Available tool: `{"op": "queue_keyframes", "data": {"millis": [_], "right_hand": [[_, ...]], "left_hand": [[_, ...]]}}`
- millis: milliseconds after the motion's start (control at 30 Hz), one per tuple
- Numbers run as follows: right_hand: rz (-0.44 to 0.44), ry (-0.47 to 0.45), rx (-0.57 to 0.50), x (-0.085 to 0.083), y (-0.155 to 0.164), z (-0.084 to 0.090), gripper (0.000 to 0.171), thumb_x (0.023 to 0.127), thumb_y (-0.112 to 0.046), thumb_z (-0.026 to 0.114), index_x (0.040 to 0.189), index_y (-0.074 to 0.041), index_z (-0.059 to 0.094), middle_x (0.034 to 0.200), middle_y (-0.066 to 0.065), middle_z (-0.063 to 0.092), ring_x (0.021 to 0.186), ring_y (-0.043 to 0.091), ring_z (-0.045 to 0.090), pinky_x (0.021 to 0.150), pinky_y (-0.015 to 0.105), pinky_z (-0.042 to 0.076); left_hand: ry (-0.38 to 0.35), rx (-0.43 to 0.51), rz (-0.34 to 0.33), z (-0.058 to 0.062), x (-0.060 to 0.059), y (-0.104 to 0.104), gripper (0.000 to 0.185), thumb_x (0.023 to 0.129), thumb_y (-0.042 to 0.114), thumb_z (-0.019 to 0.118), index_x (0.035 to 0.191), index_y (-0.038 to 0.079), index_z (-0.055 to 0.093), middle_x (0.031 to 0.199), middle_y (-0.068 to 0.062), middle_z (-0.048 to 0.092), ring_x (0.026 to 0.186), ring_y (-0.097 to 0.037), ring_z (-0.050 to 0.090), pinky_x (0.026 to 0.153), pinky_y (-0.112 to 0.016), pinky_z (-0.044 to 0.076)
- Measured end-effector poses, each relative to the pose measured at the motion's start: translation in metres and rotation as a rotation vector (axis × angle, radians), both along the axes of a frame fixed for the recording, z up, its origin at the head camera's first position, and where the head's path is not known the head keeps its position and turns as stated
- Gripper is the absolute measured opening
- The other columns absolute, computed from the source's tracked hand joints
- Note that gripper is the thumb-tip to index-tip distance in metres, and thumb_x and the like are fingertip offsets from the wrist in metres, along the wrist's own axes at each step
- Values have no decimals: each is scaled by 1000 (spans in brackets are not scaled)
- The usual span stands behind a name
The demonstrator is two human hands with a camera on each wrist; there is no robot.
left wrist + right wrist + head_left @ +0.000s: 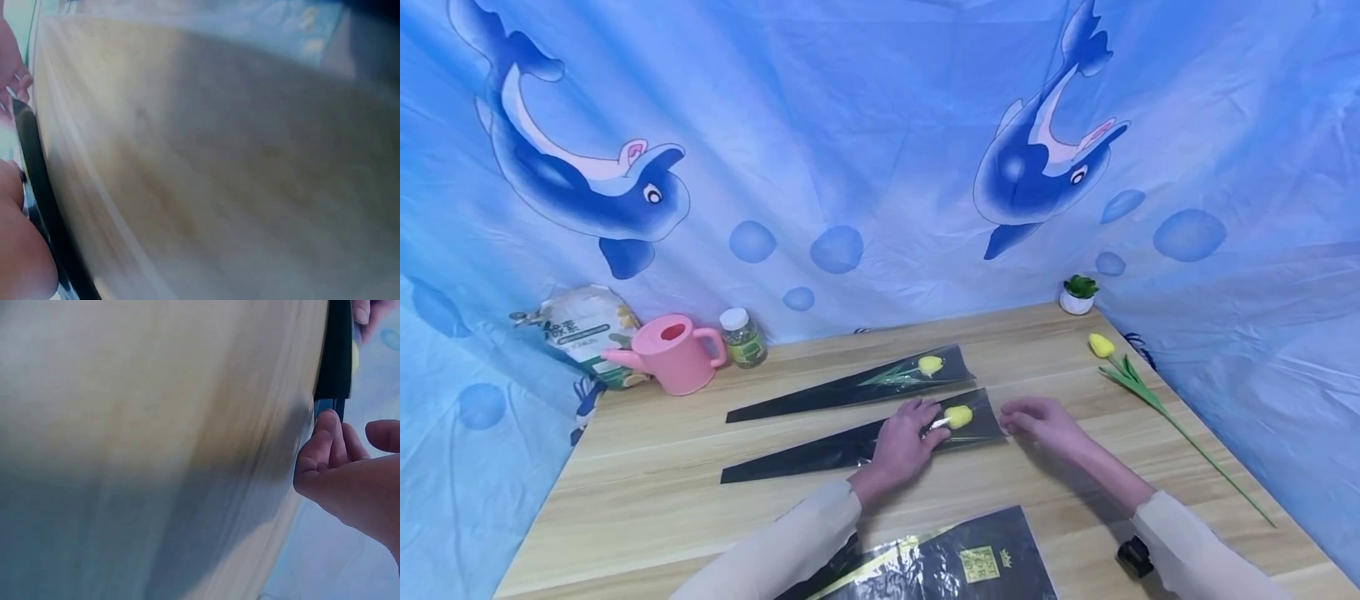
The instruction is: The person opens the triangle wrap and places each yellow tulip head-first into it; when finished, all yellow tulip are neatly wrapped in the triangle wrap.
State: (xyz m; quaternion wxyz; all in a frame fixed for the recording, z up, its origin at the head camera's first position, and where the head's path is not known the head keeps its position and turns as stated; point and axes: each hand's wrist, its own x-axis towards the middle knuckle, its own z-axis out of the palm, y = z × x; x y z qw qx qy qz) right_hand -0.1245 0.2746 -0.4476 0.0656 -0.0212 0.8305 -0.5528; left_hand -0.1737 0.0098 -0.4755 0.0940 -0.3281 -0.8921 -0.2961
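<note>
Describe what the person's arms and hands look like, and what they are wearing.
Both arms wear long, pale cream sleeves that reach to the wrists; the fabric looks soft and plain, without markings. The left hand and right hand are bare: no gloves, and no rings or watch can be made out. A small black device sits at the right wrist, below the cuff.

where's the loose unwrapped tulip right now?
Head view: the loose tulip lies on the table's far right side, near the small potted plant, right of the right hand.
</note>
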Motion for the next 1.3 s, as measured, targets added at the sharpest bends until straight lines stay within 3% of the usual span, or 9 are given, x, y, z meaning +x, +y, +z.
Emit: {"op": "queue_keyframes", "data": {"millis": [133, 233, 400, 533, 633, 767, 867, 1033, 1300], "right_hand": [[28, 100, 79, 9, -3, 1, 30, 97, -7, 63, 121, 11, 62, 109, 20, 70, 99, 31, 66, 80, 35, 56], [49, 163, 171, 17, -4, 0, 29, 92, -9, 70, 115, 8, 66, 105, 14, 70, 96, 26, 66, 84, 32, 55], [14, 149, 257, 30, 3, 0, 23, 92, -14, 71, 111, 0, 69, 100, 4, 70, 91, 19, 64, 78, 31, 55], [-36, 117, 261, 36, 4, 2, 20, 96, -16, 67, 112, -4, 70, 103, 4, 70, 94, 20, 64, 80, 34, 54], [-37, 106, 255, 38, 3, 3, 22, 97, -18, 66, 113, -3, 69, 105, 5, 70, 98, 21, 64, 84, 38, 53], [-35, 99, 254, 40, 3, 1, 23, 98, -18, 65, 114, -3, 69, 106, 5, 71, 99, 22, 65, 88, 41, 52], [-31, 101, 254, 40, 5, -1, 22, 98, -18, 65, 113, -2, 69, 106, 6, 71, 100, 23, 65, 88, 41, 53], [-34, 97, 246, 40, 7, -3, 22, 98, -17, 65, 113, -2, 69, 105, 6, 72, 100, 24, 65, 89, 41, 53], [-46, 44, 237, 44, 6, -6, 22, 98, -17, 65, 112, -1, 69, 104, 5, 72, 99, 23, 65, 89, 43, 53]], "left_hand": [[13, 25, -40, 6, 4, -10, 58, 94, 36, 70, 136, -2, 58, 138, -19, 57, 132, -40, 49, 106, -54, 41], [57, 97, -68, 12, 18, -19, 54, 94, 29, 70, 135, -5, 58, 137, -23, 56, 130, -42, 50, 107, -53, 40], [51, 188, -172, 28, 69, -20, 38, 91, 13, 73, 125, -3, 65, 130, -22, 61, 123, -36, 58, 105, -47, 42], [-124, 29, -256, 35, 115, -15, 47, 95, 29, 70, 132, 1, 62, 138, -17, 58, 132, -33, 50, 106, -48, 43], [-203, -155, -277, 30, 133, -12, 66, 96, 47, 63, 143, 2, 52, 149, -15, 48, 141, -31, 38, 110, -46, 39], [-137, -343, -314, 16, 138, -11, 80, 97, 62, 49, 148, 0, 44, 155, -16, 39, 145, -32, 30, 114, -47, 34], [-89, -402, -333, 9, 137, -12, 81, 99, 64, 41, 148, 0, 43, 157, -16, 36, 146, -32, 28, 113, -48, 34], [-135, -355, -316, 6, 131, -12, 74, 102, 56, 42, 149, -1, 41, 158, -16, 33, 147, -31, 24, 116, -50, 28], [-106, -296, -220, 2, 119, -2, 61, 101, 43, 54, 145, 1, 49, 153, -14, 43, 144, -32, 33, 115, -50, 29]]}}
